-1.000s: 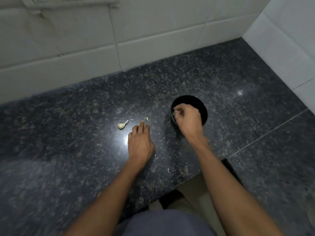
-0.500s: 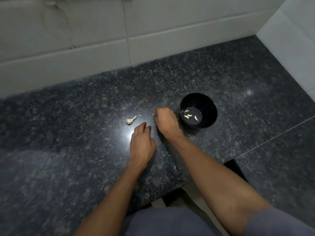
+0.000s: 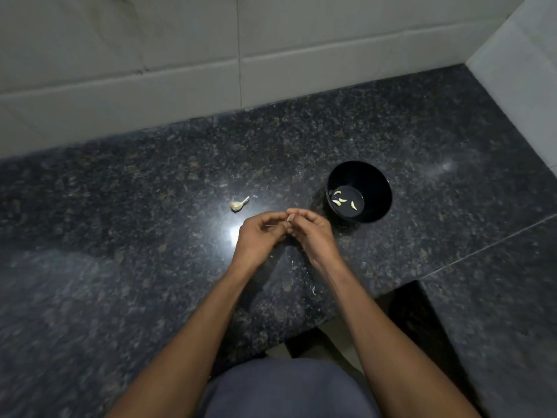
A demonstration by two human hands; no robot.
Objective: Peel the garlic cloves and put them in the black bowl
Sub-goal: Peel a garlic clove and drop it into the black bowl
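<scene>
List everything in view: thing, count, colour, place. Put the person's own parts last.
black bowl: one, black, on the countertop right of the hands.
peeled garlic cloves: about four, pale, at the bottom of the bowl.
unpeeled garlic clove: one, off-white, on the countertop left of the bowl, beyond the hands.
small garlic piece: one, pale, pinched between both hands' fingertips; mostly hidden.
skin scraps: a few, white, scattered near the counter's front edge.
countertop: one, dark speckled stone.
wall tiles: white, behind and to the right.
left hand: one, meeting the right above the countertop.
right hand: one, beside the bowl.
</scene>
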